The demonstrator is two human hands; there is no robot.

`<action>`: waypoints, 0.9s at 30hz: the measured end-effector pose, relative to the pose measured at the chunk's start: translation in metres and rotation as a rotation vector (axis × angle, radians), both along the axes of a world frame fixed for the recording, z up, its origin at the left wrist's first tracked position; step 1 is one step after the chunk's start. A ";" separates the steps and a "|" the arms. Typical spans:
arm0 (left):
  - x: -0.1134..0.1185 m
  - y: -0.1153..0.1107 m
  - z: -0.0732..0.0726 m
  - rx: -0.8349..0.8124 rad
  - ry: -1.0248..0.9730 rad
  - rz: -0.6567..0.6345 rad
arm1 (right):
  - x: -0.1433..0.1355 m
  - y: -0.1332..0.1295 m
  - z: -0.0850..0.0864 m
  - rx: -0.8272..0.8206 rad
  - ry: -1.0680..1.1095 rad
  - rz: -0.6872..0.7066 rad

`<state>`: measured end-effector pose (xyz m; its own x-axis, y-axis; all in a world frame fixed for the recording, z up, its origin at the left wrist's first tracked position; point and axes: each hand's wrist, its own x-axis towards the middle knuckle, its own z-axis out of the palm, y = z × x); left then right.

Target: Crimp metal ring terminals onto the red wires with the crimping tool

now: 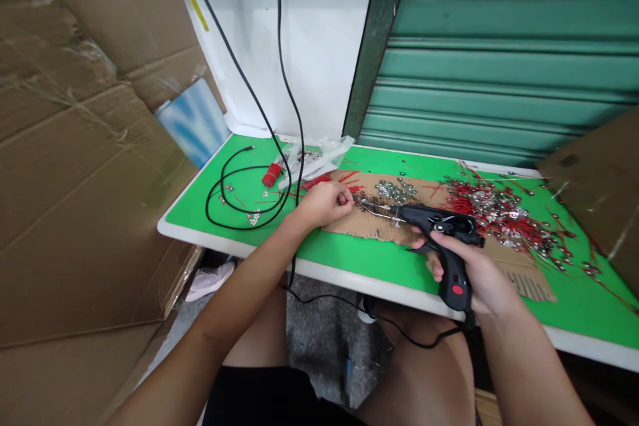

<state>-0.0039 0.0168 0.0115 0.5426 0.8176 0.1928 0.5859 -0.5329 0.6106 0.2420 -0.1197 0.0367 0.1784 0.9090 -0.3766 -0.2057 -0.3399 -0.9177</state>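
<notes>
My right hand point(476, 266) is wrapped around the handle of a black soldering gun point(455, 269), which has a red button and a thin metal tip pointing left. Across from that tip, my left hand point(327, 203) is closed in a pinch; whatever sits between its fingertips is too small to make out. Both hands are over a strip of brown cardboard point(384, 229) with dark scorch marks. Small silvery metal parts point(394, 190) lie on the cardboard behind the tip. Red wires point(319, 181) lie behind my left hand.
A heap of red wires with metal ends point(499, 213) covers the right side of the green table point(589, 309). At left are a red wire bundle point(271, 175), a clear plastic bag point(329, 154) and a looped black cable point(239, 227). Large cardboard boxes point(74, 213) stand at the left.
</notes>
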 end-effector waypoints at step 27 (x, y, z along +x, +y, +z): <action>0.000 -0.001 -0.001 0.014 -0.001 -0.008 | -0.002 0.004 0.007 -0.112 0.055 -0.032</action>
<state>-0.0038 0.0161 0.0107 0.5492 0.8103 0.2045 0.5806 -0.5460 0.6040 0.2397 -0.1159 0.0433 0.1829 0.8548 -0.4856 -0.2673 -0.4321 -0.8613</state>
